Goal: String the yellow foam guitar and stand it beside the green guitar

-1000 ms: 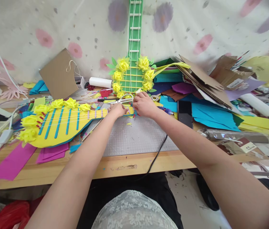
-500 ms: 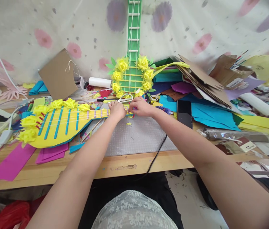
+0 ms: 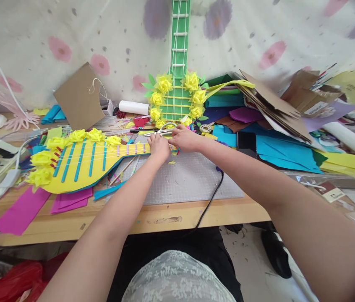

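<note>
A yellow paper-craft lute (image 3: 84, 165) lies on the table, its neck pointing right. It bears blue bars, white strings, yellow paper flowers and a teal edge. My left hand (image 3: 160, 147) is curled over the far end of the neck, fingers closed on it. Beside it, my right hand (image 3: 186, 138) has its fingers pinched together at the neck's tip; whatever is between them is hidden. A pair of scissors (image 3: 167, 129) rests just behind both hands. Under the wrists is a grey cutting mat (image 3: 184, 180).
A green paper-craft instrument (image 3: 179, 58) with yellow flowers stands at the back. Cardboard sheets (image 3: 272, 98) and blue paper (image 3: 287, 153) pile up on the right, near a black phone (image 3: 246, 143). Magenta paper strips (image 3: 23, 209) lie front left. A black cord (image 3: 210, 203) crosses the mat.
The view has shifted slightly. My right hand has come a little closer to the left and lower over the neck's tip. My left hand stays on the neck.
</note>
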`<act>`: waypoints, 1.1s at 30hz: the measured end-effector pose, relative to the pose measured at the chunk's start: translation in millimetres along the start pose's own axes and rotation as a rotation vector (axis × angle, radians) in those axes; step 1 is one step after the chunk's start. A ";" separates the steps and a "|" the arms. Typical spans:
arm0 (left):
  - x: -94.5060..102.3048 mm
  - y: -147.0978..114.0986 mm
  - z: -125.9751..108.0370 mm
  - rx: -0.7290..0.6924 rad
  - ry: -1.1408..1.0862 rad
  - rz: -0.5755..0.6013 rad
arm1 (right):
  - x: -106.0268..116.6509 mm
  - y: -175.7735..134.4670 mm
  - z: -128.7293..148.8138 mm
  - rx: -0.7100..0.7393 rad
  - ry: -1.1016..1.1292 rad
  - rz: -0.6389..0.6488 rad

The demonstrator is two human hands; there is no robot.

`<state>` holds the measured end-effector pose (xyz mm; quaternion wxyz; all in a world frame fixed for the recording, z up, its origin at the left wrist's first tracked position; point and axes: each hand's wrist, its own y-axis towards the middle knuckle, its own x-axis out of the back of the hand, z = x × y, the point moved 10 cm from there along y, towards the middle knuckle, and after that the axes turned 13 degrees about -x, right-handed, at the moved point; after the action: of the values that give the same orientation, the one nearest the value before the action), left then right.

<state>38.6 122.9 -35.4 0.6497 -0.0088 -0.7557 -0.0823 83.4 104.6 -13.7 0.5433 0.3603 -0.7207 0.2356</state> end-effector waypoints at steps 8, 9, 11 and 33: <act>2.5 -1.8 2.1 0.024 -0.013 0.006 | -1.2 0.3 -1.6 -0.021 0.009 0.019; 4.5 -2.8 3.1 0.015 -0.016 -0.010 | -0.1 -0.1 -4.9 -0.046 0.032 0.016; 8.1 -5.4 3.9 -0.021 -0.028 -0.039 | 3.6 -0.9 -14.5 -0.111 0.091 -0.007; 15.1 -9.6 7.3 0.080 -0.114 -0.130 | 21.8 7.3 -20.2 -0.205 0.407 -0.127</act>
<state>28.0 113.0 -22.6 0.5989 0.0615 -0.7930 -0.0936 86.9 118.2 13.4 0.7248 0.2930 -0.5924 0.1944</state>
